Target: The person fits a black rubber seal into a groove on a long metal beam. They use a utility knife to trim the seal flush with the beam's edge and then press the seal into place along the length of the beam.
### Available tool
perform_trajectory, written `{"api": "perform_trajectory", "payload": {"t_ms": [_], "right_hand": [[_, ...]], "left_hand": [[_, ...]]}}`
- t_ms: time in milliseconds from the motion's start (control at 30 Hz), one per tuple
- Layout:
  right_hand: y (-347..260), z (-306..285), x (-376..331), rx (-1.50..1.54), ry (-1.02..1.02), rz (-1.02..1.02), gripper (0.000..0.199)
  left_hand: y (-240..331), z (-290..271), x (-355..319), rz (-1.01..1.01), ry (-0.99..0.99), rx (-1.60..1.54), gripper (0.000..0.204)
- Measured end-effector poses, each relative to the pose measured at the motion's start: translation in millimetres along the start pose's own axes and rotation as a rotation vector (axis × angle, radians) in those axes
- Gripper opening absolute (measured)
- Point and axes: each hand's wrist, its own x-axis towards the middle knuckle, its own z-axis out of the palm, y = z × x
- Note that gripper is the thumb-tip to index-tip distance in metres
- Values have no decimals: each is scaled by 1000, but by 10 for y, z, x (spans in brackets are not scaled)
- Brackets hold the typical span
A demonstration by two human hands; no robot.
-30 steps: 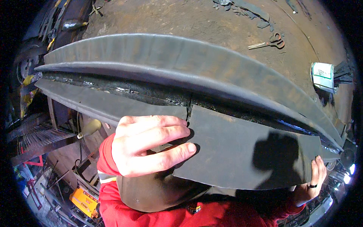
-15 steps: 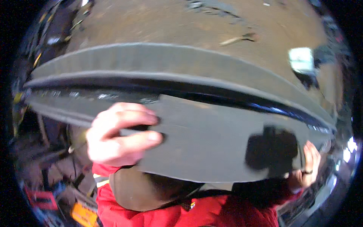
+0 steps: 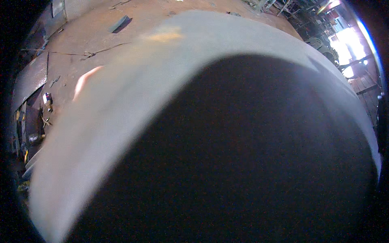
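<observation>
A grey metal plate (image 3: 113,101) is right up close and covers most of the head view. Its lower and middle part lies in deep black shadow, while a pale band runs along its upper left. Beyond the plate's left edge shows a thin pinkish sliver of my left hand (image 3: 85,82), at the plate's rim. The rest of that hand is hidden behind the plate. My right hand is not in view.
Past the plate lies a rusty brown surface with a small grey metal block (image 3: 119,24) and a thin bent wire (image 3: 91,54). A small can (image 3: 48,100) stands at the left, near a dark metal sheet (image 3: 32,81). Bright daylight (image 3: 348,44) shows at the upper right.
The plate has come up from in front of my body to very near the camera, hiding the curved beam. My right hand has gone from view, and my left is mostly covered.
</observation>
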Motion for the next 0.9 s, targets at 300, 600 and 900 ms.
{"api": "perform_trajectory", "payload": {"t_ms": [300, 600, 900], "right_hand": [[363, 304, 410, 433, -164, 298, 29], [1406, 483, 9, -191, -237, -195, 45], [837, 802, -94, 958, -113, 481, 30]], "left_hand": [[-349, 546, 494, -275, -346, 18, 42], [-1026, 1321, 526, -454, -427, -359, 36], [-925, 1112, 562, -463, -320, -523, 37]]}}
